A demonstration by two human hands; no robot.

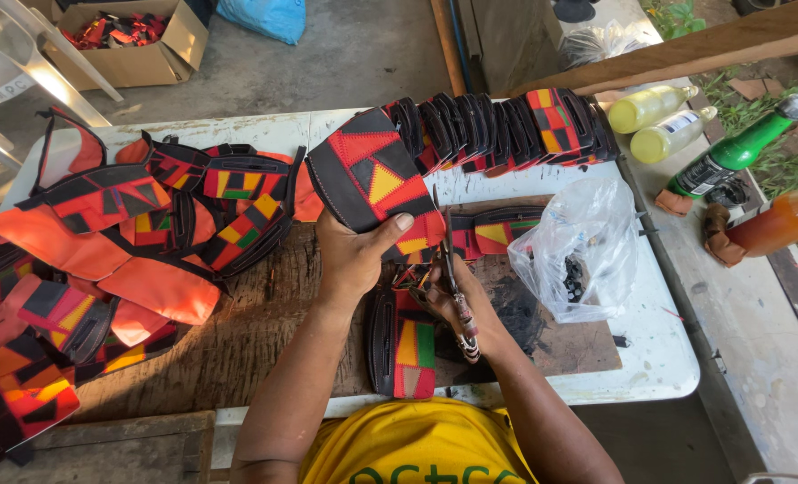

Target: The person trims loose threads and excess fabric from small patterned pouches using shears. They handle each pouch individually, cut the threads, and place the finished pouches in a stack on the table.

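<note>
My left hand [354,255] grips a curved patchwork piece [372,175] of black, red and yellow leather, thumb pressed on its lower edge. My right hand [457,300] holds a pair of scissors [448,255], blades pointing up at that piece's edge. Under my hands another patchwork piece [405,345] lies flat on a worn wooden board [255,332]. A row of similar finished pieces [506,125] stands on edge behind the held one.
A heap of orange, red and black patchwork pieces [103,242] fills the left of the white table [659,358]. A clear plastic bag [582,246] lies at right. Bottles [659,121] stand on the ledge beyond. A cardboard box [134,40] sits on the floor.
</note>
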